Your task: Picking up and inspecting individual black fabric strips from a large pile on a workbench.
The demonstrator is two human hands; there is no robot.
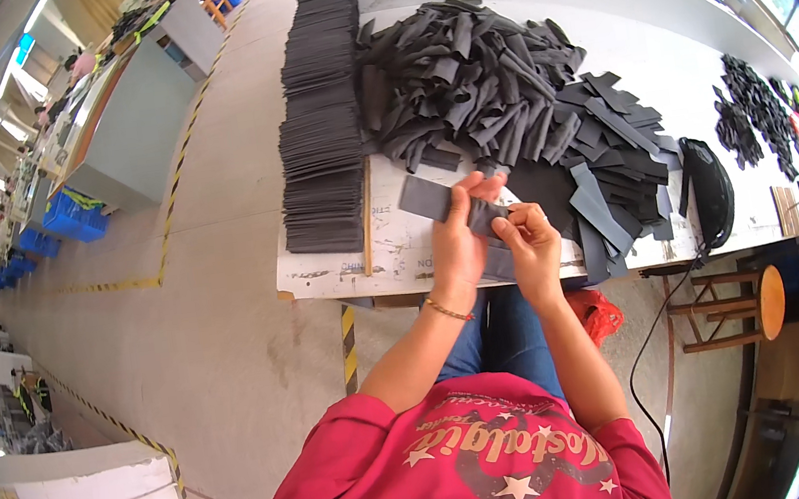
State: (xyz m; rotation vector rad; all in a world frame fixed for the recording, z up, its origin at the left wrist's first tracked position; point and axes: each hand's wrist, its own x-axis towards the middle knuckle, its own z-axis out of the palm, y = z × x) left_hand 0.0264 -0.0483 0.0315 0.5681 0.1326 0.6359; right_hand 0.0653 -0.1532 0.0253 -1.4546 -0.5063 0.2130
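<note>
Head view: our left hand (459, 242) grasps a dark strip (426, 198) while our right hand (529, 235) pinches its right end, above the near edge of the white table (645, 45). We see pale lettering (518, 444) and stars (518, 488) across our red shirt (358, 472), and faint print (380, 208) on that table.

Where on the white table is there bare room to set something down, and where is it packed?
The white table is bare between the dark strip heap and the small black pile at far right; a narrower patch lies between the wooden strip and left hand. The middle is crowded.
</note>
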